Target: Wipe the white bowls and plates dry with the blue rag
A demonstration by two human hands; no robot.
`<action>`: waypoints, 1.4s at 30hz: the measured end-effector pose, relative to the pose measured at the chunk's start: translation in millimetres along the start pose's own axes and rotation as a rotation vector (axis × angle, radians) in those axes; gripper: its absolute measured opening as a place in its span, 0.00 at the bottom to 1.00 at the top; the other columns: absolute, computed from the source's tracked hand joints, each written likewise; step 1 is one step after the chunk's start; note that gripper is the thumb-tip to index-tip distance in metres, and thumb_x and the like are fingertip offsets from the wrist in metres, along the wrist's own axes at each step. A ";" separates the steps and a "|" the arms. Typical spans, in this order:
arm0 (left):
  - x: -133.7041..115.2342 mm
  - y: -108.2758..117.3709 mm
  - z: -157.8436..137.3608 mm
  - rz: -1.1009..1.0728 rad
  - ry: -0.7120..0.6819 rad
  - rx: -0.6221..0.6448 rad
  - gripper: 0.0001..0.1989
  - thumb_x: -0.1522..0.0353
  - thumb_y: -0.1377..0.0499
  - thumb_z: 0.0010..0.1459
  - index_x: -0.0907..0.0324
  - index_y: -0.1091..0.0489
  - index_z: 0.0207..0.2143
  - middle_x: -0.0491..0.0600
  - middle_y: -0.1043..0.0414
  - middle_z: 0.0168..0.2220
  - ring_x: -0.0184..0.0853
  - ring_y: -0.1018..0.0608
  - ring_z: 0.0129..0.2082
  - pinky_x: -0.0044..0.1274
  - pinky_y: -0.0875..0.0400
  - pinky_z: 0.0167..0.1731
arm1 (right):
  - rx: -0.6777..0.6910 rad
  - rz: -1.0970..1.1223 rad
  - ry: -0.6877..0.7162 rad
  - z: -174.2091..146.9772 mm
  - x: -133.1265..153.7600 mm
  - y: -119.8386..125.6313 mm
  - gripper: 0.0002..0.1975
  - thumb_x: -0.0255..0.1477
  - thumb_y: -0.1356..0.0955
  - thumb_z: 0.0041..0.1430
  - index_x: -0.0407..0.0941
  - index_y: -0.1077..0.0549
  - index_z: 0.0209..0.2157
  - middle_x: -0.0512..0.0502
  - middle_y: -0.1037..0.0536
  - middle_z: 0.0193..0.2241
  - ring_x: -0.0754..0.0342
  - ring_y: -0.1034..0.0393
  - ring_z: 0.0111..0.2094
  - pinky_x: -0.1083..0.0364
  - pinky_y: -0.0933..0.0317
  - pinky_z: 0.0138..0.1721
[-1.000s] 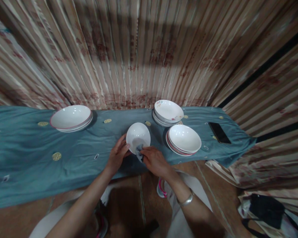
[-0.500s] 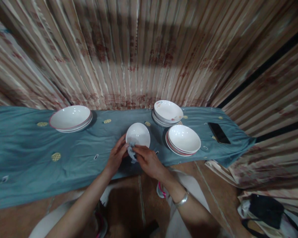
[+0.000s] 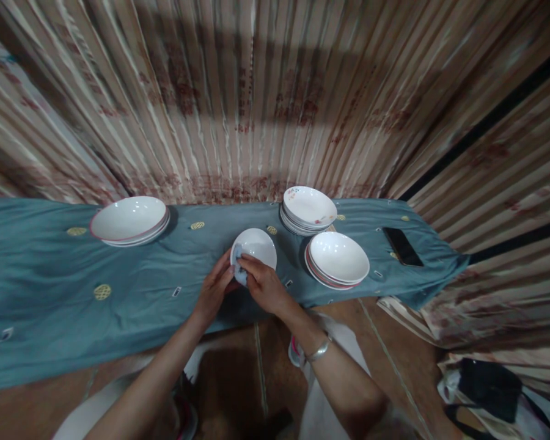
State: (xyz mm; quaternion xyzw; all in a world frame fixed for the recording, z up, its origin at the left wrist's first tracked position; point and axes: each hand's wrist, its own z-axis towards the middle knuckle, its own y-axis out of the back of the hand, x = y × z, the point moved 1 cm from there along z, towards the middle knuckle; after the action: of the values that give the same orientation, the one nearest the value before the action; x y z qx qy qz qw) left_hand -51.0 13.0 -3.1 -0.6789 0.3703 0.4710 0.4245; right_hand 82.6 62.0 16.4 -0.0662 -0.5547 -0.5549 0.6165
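Observation:
A small white bowl [image 3: 261,247] is tilted toward me above the front part of the table. My left hand [image 3: 216,282] grips its left rim, thumb on the near side and fingers behind. In my right hand [image 3: 264,284] is a crumpled light-blue cloth [image 3: 239,269], pressed against the inner left side of the bowl. Part of the cloth is hidden by my fingers. Just right of the bowl stands a stack of white bowls [image 3: 340,260] with some red rims. Behind that one is a stack of white plates [image 3: 309,206] with a floral pattern.
At the left, a stack of pink-rimmed bowls [image 3: 131,220] sits on the blue tablecloth [image 3: 50,293]. A black phone [image 3: 402,246] lies at the right end. Pleated curtains [image 3: 256,110] hang close behind the table. A black bag [image 3: 490,388] is at the lower right.
My right hand has moved the cloth up and left, from the bowl's near rim onto its inside. My left hand keeps its hold on the bowl.

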 end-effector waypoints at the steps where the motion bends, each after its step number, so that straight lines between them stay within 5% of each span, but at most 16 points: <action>1: -0.2 0.0 0.2 -0.008 -0.002 0.006 0.33 0.55 0.35 0.47 0.50 0.33 0.56 0.49 0.31 0.57 0.45 0.29 0.54 0.27 0.25 0.39 | 0.007 -0.017 -0.002 2.0 -1.4 -2.3 0.25 0.17 0.42 0.57 0.42 0.31 0.55 0.39 0.32 0.58 0.52 0.40 0.61 0.48 0.46 0.62; 10: -1.5 -0.2 -0.2 -0.039 -0.001 0.016 0.35 0.56 0.35 0.47 0.52 0.35 0.57 0.52 0.32 0.57 0.46 0.29 0.55 0.30 0.25 0.42 | 0.063 -0.209 -0.073 19.4 -11.2 -11.7 0.25 0.23 0.42 0.62 0.31 0.40 0.60 0.29 0.43 0.63 0.46 0.52 0.66 0.46 0.52 0.65; 17: -0.8 1.7 -0.3 -0.079 0.018 -0.005 0.35 0.56 0.34 0.45 0.54 0.35 0.56 0.51 0.26 0.48 0.45 0.26 0.50 0.36 0.25 0.45 | 0.068 -0.492 -0.008 29.3 -17.3 -8.4 0.21 0.21 0.42 0.62 0.29 0.34 0.54 0.27 0.37 0.58 0.44 0.47 0.62 0.45 0.51 0.64; 24: -4.0 0.7 -5.2 -0.060 0.016 0.031 0.34 0.58 0.35 0.48 0.53 0.37 0.58 0.52 0.26 0.50 0.45 0.26 0.51 0.36 0.26 0.46 | 0.139 -0.632 -0.099 27.6 -17.8 -0.7 0.15 0.20 0.40 0.61 0.32 0.29 0.47 0.26 0.35 0.56 0.44 0.40 0.57 0.46 0.44 0.60; 29: -3.0 1.4 -5.6 -0.074 0.019 0.038 0.33 0.59 0.36 0.49 0.54 0.38 0.58 0.52 0.27 0.50 0.44 0.26 0.51 0.36 0.26 0.46 | 0.188 -0.544 -0.141 23.9 -18.3 5.2 0.13 0.19 0.38 0.60 0.35 0.25 0.43 0.27 0.30 0.52 0.43 0.35 0.54 0.46 0.42 0.58; 42: -1.8 0.4 -3.5 -0.087 0.038 0.013 0.34 0.57 0.35 0.47 0.53 0.37 0.57 0.51 0.27 0.50 0.43 0.26 0.51 0.35 0.26 0.45 | 0.340 -0.206 -0.066 17.7 -13.5 16.8 0.14 0.21 0.39 0.61 0.44 0.23 0.38 0.46 0.22 0.40 0.54 0.28 0.42 0.56 0.36 0.45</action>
State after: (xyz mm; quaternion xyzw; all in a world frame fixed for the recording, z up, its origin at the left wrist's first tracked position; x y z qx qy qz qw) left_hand -50.7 9.7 -0.7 -0.7004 0.3516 0.4365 0.4418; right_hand 87.7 88.8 21.9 0.0778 -0.6642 -0.5110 0.5400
